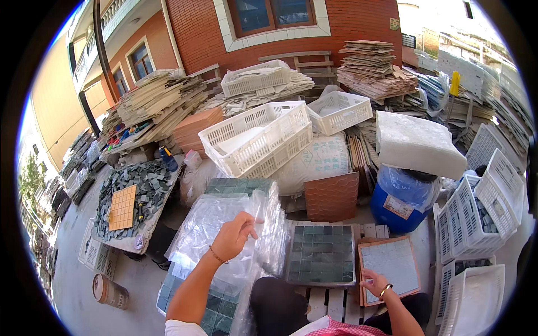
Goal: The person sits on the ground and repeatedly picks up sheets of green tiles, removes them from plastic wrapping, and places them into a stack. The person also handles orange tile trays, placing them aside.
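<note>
My left hand [234, 235] is raised and pinches the edge of a clear plastic bag [224, 224] that lies over a stack of green mosaic tile sheets [216, 302]. My right hand [374, 283] rests with spread fingers on the near corner of a brown-framed board of pale mosaic tiles [390, 264]. Between the two lies a dark green mosaic tile sheet [321, 253] flat on a slatted white pallet [328, 299]. My dark-trousered knees show at the bottom edge.
White plastic crates [259, 137] stand stacked behind, with more crates [482, 215] on the right. A blue barrel [399, 204] carries a pale stone slab [417, 143]. A low table of grey tiles [140, 190] stands left, a tape roll [109, 291] on the floor.
</note>
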Tool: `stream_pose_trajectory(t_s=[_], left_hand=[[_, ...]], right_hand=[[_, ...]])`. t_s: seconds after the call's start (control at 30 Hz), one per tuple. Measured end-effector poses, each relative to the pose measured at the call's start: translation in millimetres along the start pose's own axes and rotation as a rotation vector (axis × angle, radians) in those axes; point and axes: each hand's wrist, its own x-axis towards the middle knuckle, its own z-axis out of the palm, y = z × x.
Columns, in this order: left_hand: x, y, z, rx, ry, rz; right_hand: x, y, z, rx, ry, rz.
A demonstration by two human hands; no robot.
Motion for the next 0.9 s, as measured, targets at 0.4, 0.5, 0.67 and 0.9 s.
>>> stream_pose_trajectory(t_s=[0.4,0.5,0.67,0.9], left_hand=[[21,63,105,-0.859,-0.726,0.005],[30,41,128,-1.051,-0.567,-0.065],[39,-16,172,-1.212,-0.230,-0.200],[29,-142,224,-0.534,0.078,-0.348]], right_hand=[[26,-134,-66,-0.035,0.254,-0.891],[23,-103,-71,0.253,0.092,-0.661],[28,-60,-78,0.613,-0.064,-0.204],[78,-5,-55,0.306,-0.032,0.028]])
